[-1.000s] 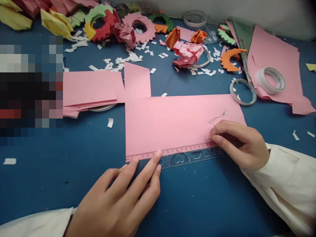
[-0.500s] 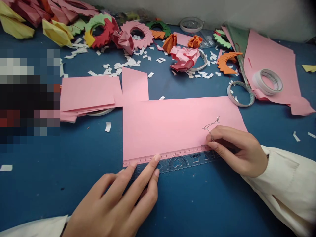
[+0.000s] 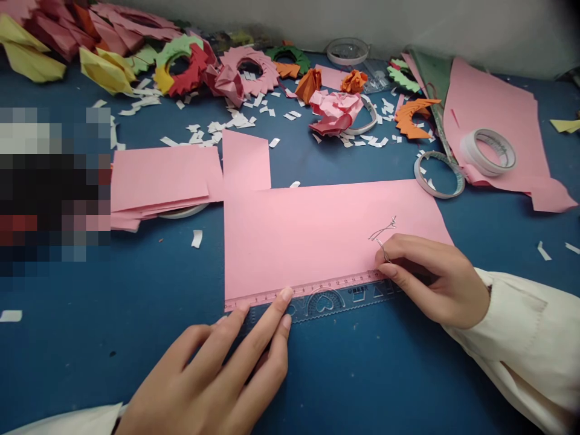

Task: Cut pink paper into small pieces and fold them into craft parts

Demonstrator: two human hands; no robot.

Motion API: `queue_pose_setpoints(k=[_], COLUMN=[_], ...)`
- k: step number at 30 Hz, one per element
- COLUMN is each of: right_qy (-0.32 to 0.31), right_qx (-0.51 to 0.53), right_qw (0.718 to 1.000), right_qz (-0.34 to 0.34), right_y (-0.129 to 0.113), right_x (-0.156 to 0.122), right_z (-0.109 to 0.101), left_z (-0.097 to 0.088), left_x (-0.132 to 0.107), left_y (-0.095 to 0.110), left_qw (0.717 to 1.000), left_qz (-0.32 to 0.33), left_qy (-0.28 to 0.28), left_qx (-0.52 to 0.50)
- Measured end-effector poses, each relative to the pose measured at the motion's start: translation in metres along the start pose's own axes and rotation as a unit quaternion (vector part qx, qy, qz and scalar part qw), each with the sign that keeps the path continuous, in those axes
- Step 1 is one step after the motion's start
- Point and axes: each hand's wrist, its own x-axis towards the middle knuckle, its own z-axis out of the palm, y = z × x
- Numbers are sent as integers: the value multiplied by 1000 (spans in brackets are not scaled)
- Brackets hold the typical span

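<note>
A large sheet of pink paper lies flat on the blue table. Along its near edge runs a clear plastic ruler with cut-out shapes and a number scale. My left hand is open and spread, its fingertips resting on the left part of the ruler and the paper's edge. Over the ruler's right end, my right hand is pinched at thumb and forefinger. A thin, silvery twisted wire comes out at those fingertips and stands above the paper. The ruler's far right end is hidden under that hand.
Stacked pink paper pieces lie left of the sheet. One tape roll touches its upper right corner; another tape roll sits on more pink paper. Behind are folded paper rings, crumpled pink paper and white scraps.
The view has shifted slightly, moving everything a little down and left in the picture. Both hands keep their places on the ruler and paper.
</note>
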Motion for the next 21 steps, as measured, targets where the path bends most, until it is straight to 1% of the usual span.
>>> queue_pose_setpoints(k=[6,10,21], right_qy=[-16,-15,-3], right_qx=[-9,-16,-33], right_qw=[1000,999,998], right_qz=[-15,-31,-51], right_y=[-2,-3,-3], right_x=[3,5,4], right_z=[-2,-1,2], left_z=[5,7,7], left_x=[-2,-3,-2], left_y=[0,0,0], left_qw=[1000,999,1000], left_qz=[0,2,4], left_qy=[18,33,28], left_qx=[4,1,2])
